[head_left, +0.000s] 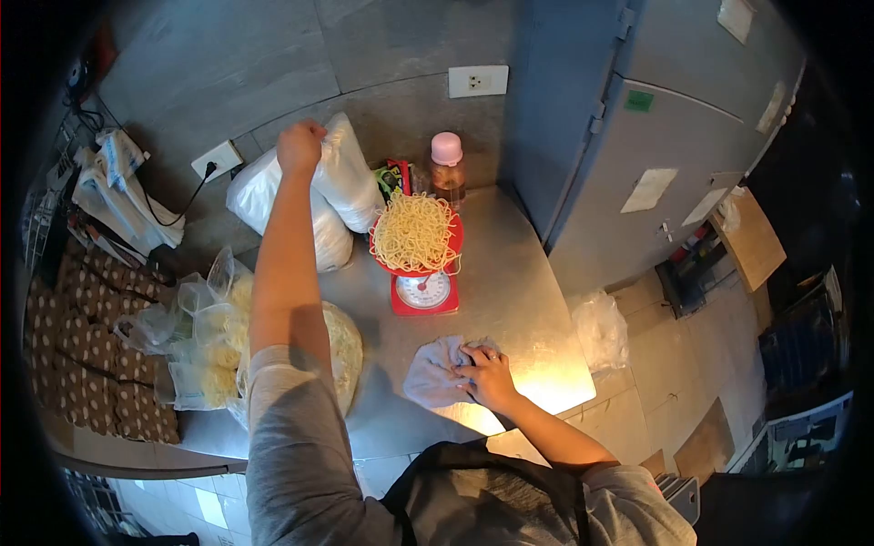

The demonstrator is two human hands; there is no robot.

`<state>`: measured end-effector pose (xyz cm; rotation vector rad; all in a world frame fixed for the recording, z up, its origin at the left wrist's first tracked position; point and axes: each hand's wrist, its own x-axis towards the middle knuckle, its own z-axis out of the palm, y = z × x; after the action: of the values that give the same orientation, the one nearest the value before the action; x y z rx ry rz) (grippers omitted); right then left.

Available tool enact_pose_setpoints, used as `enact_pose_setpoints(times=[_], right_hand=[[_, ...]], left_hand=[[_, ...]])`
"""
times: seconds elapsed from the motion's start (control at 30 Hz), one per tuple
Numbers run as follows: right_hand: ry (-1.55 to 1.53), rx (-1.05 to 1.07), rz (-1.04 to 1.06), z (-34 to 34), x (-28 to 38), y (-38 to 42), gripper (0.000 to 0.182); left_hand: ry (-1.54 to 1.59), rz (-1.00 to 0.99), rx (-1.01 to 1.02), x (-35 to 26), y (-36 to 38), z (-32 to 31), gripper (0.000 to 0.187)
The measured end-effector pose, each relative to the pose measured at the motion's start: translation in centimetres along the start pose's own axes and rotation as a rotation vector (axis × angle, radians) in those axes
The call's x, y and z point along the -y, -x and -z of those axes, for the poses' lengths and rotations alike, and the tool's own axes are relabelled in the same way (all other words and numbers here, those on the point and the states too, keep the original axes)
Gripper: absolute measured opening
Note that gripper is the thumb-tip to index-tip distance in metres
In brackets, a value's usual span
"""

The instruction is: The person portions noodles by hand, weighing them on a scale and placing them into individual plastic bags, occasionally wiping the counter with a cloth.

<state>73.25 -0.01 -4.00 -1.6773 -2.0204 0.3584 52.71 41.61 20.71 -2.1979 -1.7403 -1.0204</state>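
Observation:
My left hand (300,148) reaches far forward, its fingers closed at the top of a white plastic bag (259,196); a second full white bag (350,177) leans right beside it. On the table's near right part, my right hand (492,375) has its fingers bent over a grey-blue cloth (439,371) lying on the metal surface. Between and beyond the hands stands a red dial scale (425,296), with a heap of yellow noodles (416,235) on its red pan. Part of the left-hand bag is hidden behind my forearm.
A pink-capped bottle (446,164) stands behind the scale on the metal table (510,264). Clear bags of noodles (214,350) and a large bag (344,355) lie left. A grey fridge (655,155) rises at right; a plugged-in cord (173,218) hangs on the left wall.

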Motion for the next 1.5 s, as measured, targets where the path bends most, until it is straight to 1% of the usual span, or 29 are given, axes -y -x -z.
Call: enact_pose_setpoints(times=[0.13,0.2,0.3,0.33,0.4,0.43,0.47,0.5,0.53,0.57,0.6,0.67,0.73,0.77,0.8,0.87,0.93,1.03,1.07,1.13,1.17,1.23,1.27,1.33,1.37,1.4,1.43,1.47,1.5], right_hand=[[0.005,-0.001,-0.026,-0.5,0.0,0.3,0.039],[0.017,-0.003,-0.044,-1.1,-0.2,0.4,0.043],[-0.093,0.114,-0.072,0.7,0.0,0.1,0.051],[-0.198,0.186,-0.142,1.1,-0.7,-0.3,0.054],[-0.759,0.089,-0.227,5.9,0.7,-1.7,0.063],[-1.005,-0.048,-0.255,7.4,1.0,-2.2,0.066],[-1.244,-0.192,-0.285,8.7,1.4,-2.6,0.07],[-1.565,-0.149,-0.154,10.6,2.2,-3.2,0.071],[-1.883,-0.106,-0.009,12.2,3.1,-3.6,0.074],[-1.724,-0.114,-0.005,13.2,4.2,-4.0,0.07],[-1.564,-0.116,0.001,13.7,5.7,-4.5,0.065],[-1.331,-0.076,-0.085,12.3,7.0,-5.0,0.055],[-1.171,0.004,-0.263,9.8,6.8,-5.1,0.044],[-1.176,-0.025,-0.247,9.4,7.3,-4.6,0.04],[-1.181,-0.051,-0.223,9.1,7.9,-4.1,0.035],[-1.137,-0.042,-0.145,8.4,8.4,-3.9,0.031],[-1.04,0.031,-0.06,7.3,7.9,-3.4,0.035],[-0.538,0.01,0.388,6.8,6.9,-4.2,0.052],[-0.418,0.077,0.434,7.0,6.7,-4.2,0.06],[-0.318,-0.06,0.327,8.8,7.8,-4.0,0.06],[-0.265,-0.138,0.269,9.9,8.4,-3.9,0.06],[-0.574,-0.189,0.177,11.4,7.4,-2.9,0.061],[-0.727,-0.209,0.127,11.9,7.0,-2.2,0.061],[-0.609,-0.167,0.105,11.1,8.7,-0.5,0.059],[-0.548,-0.148,0.094,10.7,9.5,-0.2,0.059],[-0.405,-0.217,0.081,9.6,9.3,-0.2,0.042],[-0.455,-0.247,0.061,8.4,8.0,-0.3,0.035],[-0.506,-0.276,0.043,7.4,6.7,-0.6,0.029],[-0.559,-0.306,0.024,6.6,5.8,-0.8,0.024]], left_hand=[[-0.047,-0.045,-0.136,-1.1,-2.3,2.8,0.022],[-0.114,-0.131,-0.335,-1.5,-4.9,4.4,0.024],[0.089,-0.321,-0.527,-7.1,-3.4,12.5,0.022],[0.115,-0.362,-0.547,-9.1,-1.4,14.7,0.022],[0.216,-0.701,-0.558,-11.7,3.9,16.8,0.018],[0.381,-0.805,-0.358,-12.6,8.1,17.1,0.021],[0.34,-0.9,-0.194,-13.2,12.5,17.0,0.026],[0.251,-1.078,-0.231,-13.1,17.2,15.6,0.024],[0.179,-1.119,-0.078,-12.9,22.4,14.1,0.017],[0.108,-1.152,0.077,-12.6,27.5,12.6,0.01],[0.264,-1.16,0.125,-12.0,31.5,11.5,0.011],[0.311,-1.125,0.319,-10.7,37.0,10.0,0.014],[0.491,-0.916,0.445,-9.0,39.7,10.3,0.022],[0.576,-0.804,0.501,-8.2,40.5,10.6,0.025],[0.631,-0.632,0.393,-7.0,40.8,10.8,0.028],[0.71,-0.289,0.164,-4.9,40.6,12.0,0.034],[1.116,0.203,0.162,-4.7,38.9,13.4,0.035],[1.163,0.587,0.544,-6.0,35.4,15.5,0.035],[1.179,0.569,0.55,-5.8,35.3,14.8,0.032],[1.209,0.52,0.572,-5.1,36.2,12.2,0.027],[1.227,0.483,0.425,-5.1,36.9,11.4,0.021],[1.257,0.398,0.135,-5.7,38.9,10.3,0.01],[1.216,0.392,0.114,-6.2,39.6,10.1,0.011],[1.132,0.39,0.091,-7.3,41.5,10.1,0.013],[1.083,0.368,0.177,-8.3,41.8,11.0,0.014],[1.035,0.344,0.266,-9.5,42.0,12.3,0.016],[0.987,0.321,0.351,-10.3,42.2,13.0,0.019],[0.958,0.224,0.316,-10.6,42.6,12.7,0.015],[1.052,0.253,0.299,-10.6,43.1,12.2,0.014]])
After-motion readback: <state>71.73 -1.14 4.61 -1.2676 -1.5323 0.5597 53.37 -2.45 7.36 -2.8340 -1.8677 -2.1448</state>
